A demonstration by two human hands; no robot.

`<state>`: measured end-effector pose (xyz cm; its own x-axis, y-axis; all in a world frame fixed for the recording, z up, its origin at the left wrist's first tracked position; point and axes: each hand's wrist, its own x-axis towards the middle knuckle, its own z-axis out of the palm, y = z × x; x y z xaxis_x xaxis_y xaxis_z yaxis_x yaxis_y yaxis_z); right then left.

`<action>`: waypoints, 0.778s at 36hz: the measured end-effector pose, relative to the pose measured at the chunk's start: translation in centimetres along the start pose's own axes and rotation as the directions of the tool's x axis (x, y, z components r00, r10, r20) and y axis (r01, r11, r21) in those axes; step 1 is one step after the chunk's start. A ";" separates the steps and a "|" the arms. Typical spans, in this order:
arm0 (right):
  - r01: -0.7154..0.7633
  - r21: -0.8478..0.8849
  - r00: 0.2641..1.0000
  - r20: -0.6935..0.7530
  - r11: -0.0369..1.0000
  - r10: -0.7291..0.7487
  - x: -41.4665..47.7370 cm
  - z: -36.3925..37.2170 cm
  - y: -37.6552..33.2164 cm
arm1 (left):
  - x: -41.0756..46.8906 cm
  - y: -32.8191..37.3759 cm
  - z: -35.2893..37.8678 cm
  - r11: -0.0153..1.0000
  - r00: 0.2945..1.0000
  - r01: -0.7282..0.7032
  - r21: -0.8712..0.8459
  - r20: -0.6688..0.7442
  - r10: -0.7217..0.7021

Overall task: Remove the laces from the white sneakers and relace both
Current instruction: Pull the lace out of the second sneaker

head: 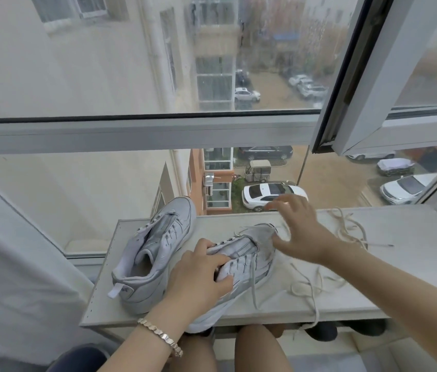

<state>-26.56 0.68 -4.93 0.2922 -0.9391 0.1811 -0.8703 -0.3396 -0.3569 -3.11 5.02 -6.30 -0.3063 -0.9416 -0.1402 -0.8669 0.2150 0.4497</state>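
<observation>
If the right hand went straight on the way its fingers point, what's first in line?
Probably the window pane behind the shelf: the right hand points up-left, above the near sneaker. Depth is unclear; the far sneaker could come first.

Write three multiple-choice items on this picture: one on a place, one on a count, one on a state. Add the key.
1. Where does the loose lace lie?
A. in a sneaker
B. on the window frame
C. on the board, right of the right hand

2. How many sneakers show?
A. one
B. two
C. three

3. What is the left hand doing?
A. gripping the near sneaker
B. lying flat
C. holding a lace

Key: C, it is bunched on the board's right part; B, the near one and the far sneaker; A, its fingers curl round the upper.
</observation>
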 end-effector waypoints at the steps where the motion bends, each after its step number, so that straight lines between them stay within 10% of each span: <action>1: 0.076 -0.010 0.996 -0.039 0.997 -0.076 -0.4 0.2 -0.7 | 0.0 0.0 0.0 1.000 1.000 0.003 -0.001 0.001 -0.003; 7: 0.255 -0.087 0.966 -0.011 0.963 -0.257 -2.1 1.6 -2.9 | -0.1 0.1 -0.1 1.000 1.000 0.003 0.002 0.010 -0.003; 18: -0.083 -0.044 0.962 0.259 0.996 0.091 -0.4 1.7 -2.4 | -0.2 0.3 -0.2 1.000 1.000 -0.006 0.005 0.008 0.006; 28: -0.081 0.011 0.921 0.383 0.997 0.071 -0.3 1.5 -2.5 | 0.0 0.1 0.0 1.000 1.000 -0.008 0.008 -0.002 0.008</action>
<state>-23.89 1.71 -5.47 0.3591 -0.9096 -0.2092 -0.8867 -0.2626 -0.3805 -3.22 5.05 -6.28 -0.3123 -0.9403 -0.1353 -0.8675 0.2243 0.4439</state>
